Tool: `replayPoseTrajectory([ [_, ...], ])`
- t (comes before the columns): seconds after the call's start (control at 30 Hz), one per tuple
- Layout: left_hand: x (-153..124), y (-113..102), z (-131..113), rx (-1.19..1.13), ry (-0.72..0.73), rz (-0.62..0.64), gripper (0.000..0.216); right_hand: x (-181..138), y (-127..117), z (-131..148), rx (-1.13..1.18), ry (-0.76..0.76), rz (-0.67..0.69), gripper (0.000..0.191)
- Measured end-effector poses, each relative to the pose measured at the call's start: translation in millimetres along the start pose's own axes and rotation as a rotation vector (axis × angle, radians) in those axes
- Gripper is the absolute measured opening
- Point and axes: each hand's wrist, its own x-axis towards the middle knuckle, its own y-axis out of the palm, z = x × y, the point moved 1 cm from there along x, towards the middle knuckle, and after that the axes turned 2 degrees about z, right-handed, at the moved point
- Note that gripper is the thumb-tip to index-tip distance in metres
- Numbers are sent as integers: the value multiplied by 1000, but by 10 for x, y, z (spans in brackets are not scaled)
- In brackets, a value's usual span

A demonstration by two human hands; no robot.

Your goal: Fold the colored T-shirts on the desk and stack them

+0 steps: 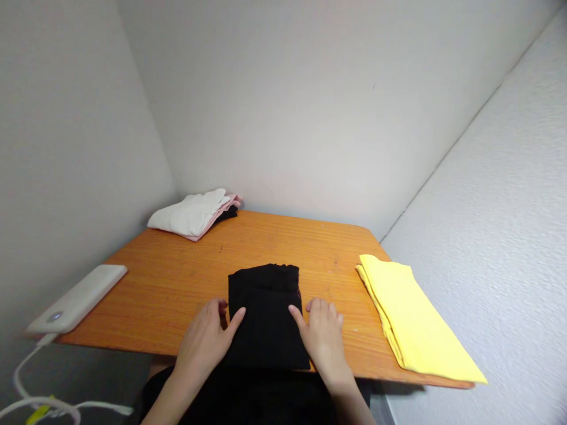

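Note:
A folded black cloth garment (268,330) lies flat at the front middle of the wooden table, with a gathered edge on its far side. My left hand (208,333) is at its left side, thumb stretched over the cloth's edge and fingers bent beside it. On the opposite side, my right hand (323,330) has its thumb over the right edge and its fingers spread apart outside the cloth. Neither hand is closed around the fabric. Whether the thumbs press on it, I cannot tell.
Folded yellow cloth (416,319) overhangs the table's front right edge. In the back left corner, white cloth (188,213) lies over pink and black cloth. A white power bank (84,298) with a white cable (29,360) sits at the left edge. Walls enclose the table (283,239).

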Motion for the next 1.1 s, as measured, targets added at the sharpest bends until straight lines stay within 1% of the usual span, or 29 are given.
replayPoseTrajectory([
  [0.03,35,17,4,34,-17,24,50,4,27,28,-22,6,25,63],
  [0.1,87,65,8,51,-5,86,52,-10,60,62,64,-20,107,61],
  [0.17,127,136,-20,-6,34,123,50,-31,44,52,194,-71,160,50],
  [0.23,163,221,-116,-124,66,154,46,-41,-15,-24,251,-88,161,38],
  [0.3,188,299,-307,-230,97,192,42,-35,-108,-177,265,-66,137,34],
  [0.37,196,351,-601,-283,159,230,37,-20,-245,-395,280,-31,110,30],
  [0.43,191,383,-978,-311,260,257,32,-1,-451,-661,317,11,51,25],
  [0.5,182,417,-1406,-377,389,285,28,18,-741,-961,388,51,-68,18],
  [0.57,176,482,-1848,-480,506,333,26,40,-1086,-1291,440,85,-225,18],
  [0.6,174,533,-2064,-547,550,376,27,52,-1259,-1468,442,105,-303,21],
  [0.67,172,674,-2458,-709,595,505,30,81,-1553,-1845,416,150,-424,29],
  [0.7,170,762,-2623,-791,597,578,32,99,-1655,-2040,410,173,-459,33],
  [0.73,166,859,-2756,-866,588,654,34,117,-1717,-2235,418,196,-462,36],
  [0.77,160,961,-2852,-925,570,725,36,134,-1738,-2425,432,216,-436,39],
  [0.83,142,1154,-2911,-975,538,818,40,152,-1663,-2763,446,235,-288,43],
  [0.9,124,1300,-2799,-943,533,852,41,140,-1481,-3017,371,230,-120,48],
  [0.93,122,1345,-2694,-902,544,853,40,125,-1372,-3106,291,223,-73,50],
  [1.0,145,1367,-2429,-796,561,834,37,96,-1147,-3209,125,200,-52,55],
  [1.1,271,1251,-2033,-653,518,755,36,95,-814,-3213,9,146,-102,60],
])
